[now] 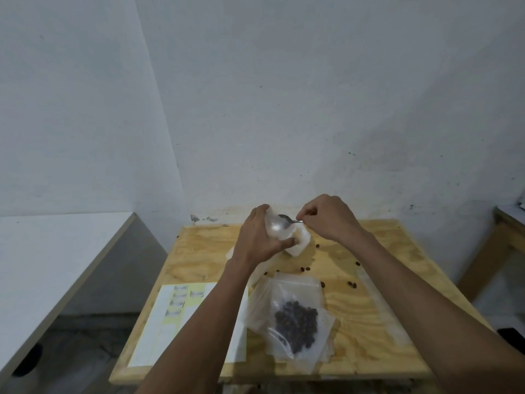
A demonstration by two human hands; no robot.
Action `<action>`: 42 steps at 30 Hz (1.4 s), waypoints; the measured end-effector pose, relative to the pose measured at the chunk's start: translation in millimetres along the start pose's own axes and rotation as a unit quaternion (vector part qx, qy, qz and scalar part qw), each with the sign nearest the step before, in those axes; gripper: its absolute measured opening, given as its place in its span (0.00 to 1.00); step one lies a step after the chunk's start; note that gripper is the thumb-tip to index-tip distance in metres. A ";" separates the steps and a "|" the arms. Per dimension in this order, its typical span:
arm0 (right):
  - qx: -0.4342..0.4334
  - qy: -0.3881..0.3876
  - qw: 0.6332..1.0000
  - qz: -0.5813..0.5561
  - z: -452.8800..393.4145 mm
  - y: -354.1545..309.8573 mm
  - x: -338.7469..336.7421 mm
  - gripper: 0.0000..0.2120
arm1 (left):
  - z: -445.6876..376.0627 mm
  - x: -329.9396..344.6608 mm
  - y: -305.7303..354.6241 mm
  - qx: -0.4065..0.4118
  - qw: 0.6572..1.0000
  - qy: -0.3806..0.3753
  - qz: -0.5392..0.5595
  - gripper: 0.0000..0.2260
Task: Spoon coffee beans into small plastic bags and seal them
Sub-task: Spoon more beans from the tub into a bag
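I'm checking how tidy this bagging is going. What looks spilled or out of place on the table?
Loose coffee beans lie scattered on the plywood table, beyond the filled bag and beside the hands, outside any bag.

Metal spoon (285, 219) at a raised clear bag (277, 227) — another bag (295, 322), bean-filled, flat on plywood.

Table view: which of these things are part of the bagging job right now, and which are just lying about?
In use: spoon in right hand; plastic bag in left hand; filled bag of beans.
Lying about: label sheet; spilled beans.
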State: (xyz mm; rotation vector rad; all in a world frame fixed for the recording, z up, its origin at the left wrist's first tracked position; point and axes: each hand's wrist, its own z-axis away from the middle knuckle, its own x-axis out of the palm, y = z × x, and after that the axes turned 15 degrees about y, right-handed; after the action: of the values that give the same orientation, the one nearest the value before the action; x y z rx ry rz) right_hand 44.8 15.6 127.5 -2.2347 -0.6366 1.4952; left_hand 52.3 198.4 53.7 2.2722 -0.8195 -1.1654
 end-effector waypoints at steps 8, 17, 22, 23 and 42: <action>0.117 0.104 0.987 -0.045 -5.8 36.0 24.9 0.11 | -4.1 -2.9 -11.4 -0.079 0.994 0.051 0.063 0.50; 0.235 0.024 0.970 -0.063 1.9 63.6 93.4 0.14 | -7.9 -4.0 -18.3 -0.087 0.985 0.065 0.133 0.46; 0.200 0.002 0.976 -0.091 -4.9 64.1 92.1 0.12 | -11.2 2.6 -15.8 -0.111 0.976 0.074 0.171 0.44; 0.202 -0.007 0.974 -0.099 -5.9 64.6 90.5 0.12 | -11.7 2.8 -13.3 -0.125 0.971 0.079 0.186 0.44; 0.070 0.098 0.923 -0.366 -2.6 -8.7 22.8 0.11 | -29.5 -12.5 22.7 -0.285 0.893 0.011 0.349 0.37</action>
State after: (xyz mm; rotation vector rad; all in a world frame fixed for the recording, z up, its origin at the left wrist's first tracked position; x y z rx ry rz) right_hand 53.5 35.4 115.8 -1.7074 -1.0999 0.8909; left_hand 64.3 194.3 90.9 1.3336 -1.0018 -0.8711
